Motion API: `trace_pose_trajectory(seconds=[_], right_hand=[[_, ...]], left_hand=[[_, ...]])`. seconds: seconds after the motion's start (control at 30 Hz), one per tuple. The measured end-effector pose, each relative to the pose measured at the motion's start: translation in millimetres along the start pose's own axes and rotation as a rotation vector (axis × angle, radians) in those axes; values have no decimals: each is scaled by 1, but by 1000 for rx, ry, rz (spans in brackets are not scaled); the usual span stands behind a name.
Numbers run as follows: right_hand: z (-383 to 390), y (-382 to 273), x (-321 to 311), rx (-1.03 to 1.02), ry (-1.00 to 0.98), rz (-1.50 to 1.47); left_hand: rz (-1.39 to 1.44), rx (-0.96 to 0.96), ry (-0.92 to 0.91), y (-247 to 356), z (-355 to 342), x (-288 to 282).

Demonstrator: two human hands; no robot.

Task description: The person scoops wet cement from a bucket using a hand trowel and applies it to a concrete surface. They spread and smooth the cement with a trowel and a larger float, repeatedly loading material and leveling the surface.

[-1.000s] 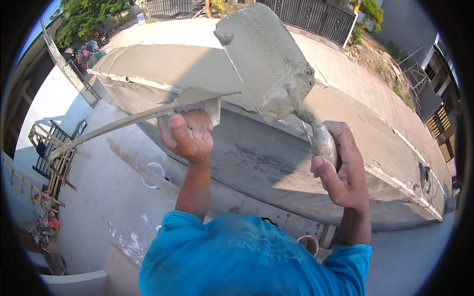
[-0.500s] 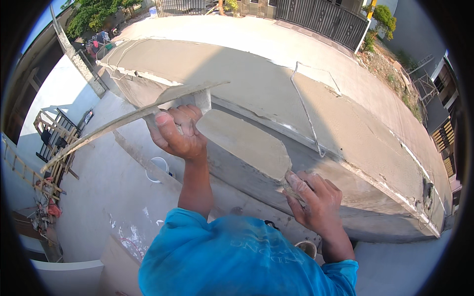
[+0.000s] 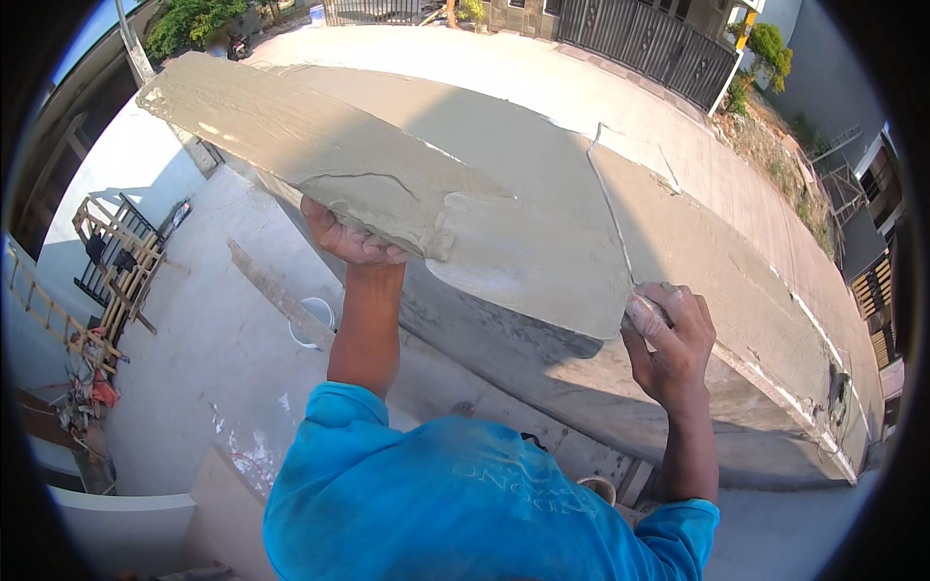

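My left hand (image 3: 354, 234) grips a long flat plastering float (image 3: 262, 116) from below. The float's broad face is turned up and smeared with grey mortar, with a thicker patch of mortar (image 3: 373, 201) near my fingers. In my right hand (image 3: 673, 339) is a broad, flat trowel (image 3: 533, 266), held at its right end. Its blade, coated in mortar, reaches left to the float's edge beside the patch; its handle is mostly hidden by my fingers. Both tools are over the near side of a low wall with a wide, mortared top (image 3: 717, 252).
A thin bent line (image 3: 612, 208) crosses the wall top. On the paved ground to the left are a plank (image 3: 276, 290) and a white bucket (image 3: 312, 324). Wooden frames (image 3: 126, 261) lean at the far left. A dark gate (image 3: 649, 44) stands across the road.
My left hand has turned the float from nearly edge-on to face up. My right hand has moved right and up, and the trowel blade now meets the float.
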State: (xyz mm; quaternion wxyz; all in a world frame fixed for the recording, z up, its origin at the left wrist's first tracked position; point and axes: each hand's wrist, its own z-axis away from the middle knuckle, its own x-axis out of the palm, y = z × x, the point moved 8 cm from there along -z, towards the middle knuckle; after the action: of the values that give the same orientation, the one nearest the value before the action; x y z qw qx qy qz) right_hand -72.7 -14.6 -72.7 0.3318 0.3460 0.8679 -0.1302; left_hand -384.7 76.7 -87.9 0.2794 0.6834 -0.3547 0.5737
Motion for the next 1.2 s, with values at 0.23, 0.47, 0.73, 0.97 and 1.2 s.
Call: trace_pose_trajectory(seconds=[0.23, 0.47, 0.73, 0.97, 1.2], right_hand=[[-38, -13, -4, 0, 155, -28], [-15, 36, -67, 335, 69, -42], [49, 136, -84, 1226, -431, -64], [32, 153, -30, 1320, -595, -167], [20, 141, 1, 1341, -648, -18]], left_hand=[[-10, -634, -693, -47, 65, -33], [18, -875, -792, -17, 84, -83], [62, -972, -533, 13, 59, -159], [135, -1038, -443, 14, 53, -200], [167, -1119, -411, 4, 50, -218]])
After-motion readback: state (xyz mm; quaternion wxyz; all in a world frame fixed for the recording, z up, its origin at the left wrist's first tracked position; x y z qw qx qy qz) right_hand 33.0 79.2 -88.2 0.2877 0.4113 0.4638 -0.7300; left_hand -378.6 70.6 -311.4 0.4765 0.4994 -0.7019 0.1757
